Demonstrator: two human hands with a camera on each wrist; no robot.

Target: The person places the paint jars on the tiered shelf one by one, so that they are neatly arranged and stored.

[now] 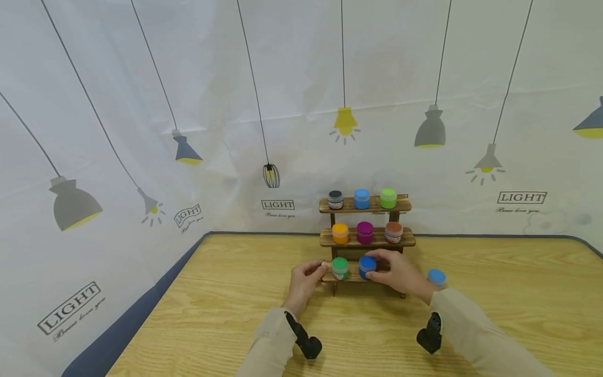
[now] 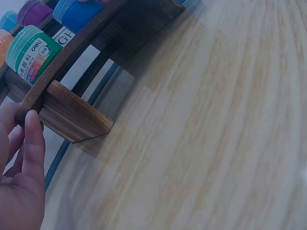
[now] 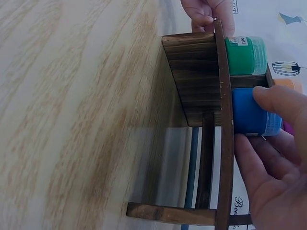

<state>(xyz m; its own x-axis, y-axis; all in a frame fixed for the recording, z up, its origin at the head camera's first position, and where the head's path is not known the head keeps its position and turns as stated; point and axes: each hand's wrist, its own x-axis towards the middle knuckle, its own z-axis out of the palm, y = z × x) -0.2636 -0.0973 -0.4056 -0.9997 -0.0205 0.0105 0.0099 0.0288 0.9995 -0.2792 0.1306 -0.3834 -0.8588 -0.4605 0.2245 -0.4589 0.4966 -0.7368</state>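
A three-tier wooden shelf [image 1: 406, 206] stands at the back of the table and carries several paint jars. My left hand [image 1: 318, 269] pinches the left end of its bottom tier, with the thumb [image 2: 33, 143] against the front rail [image 2: 72, 112]. Beside that hand on the bottom tier stands a green jar [image 1: 340, 267]. My right hand [image 1: 383, 266] grips a blue jar [image 1: 367, 266] to the right of the green one. In the right wrist view its fingers [image 3: 280, 100] curl over the blue jar [image 3: 252, 115] behind the rail [image 3: 223, 86].
A light blue jar [image 1: 436, 277] stands on the wooden table [image 1: 226, 314] just right of the shelf. The upper tiers hold black, blue, green, orange, magenta and brown jars. A lamp-printed backdrop [image 1: 141, 157] hangs close behind the shelf.
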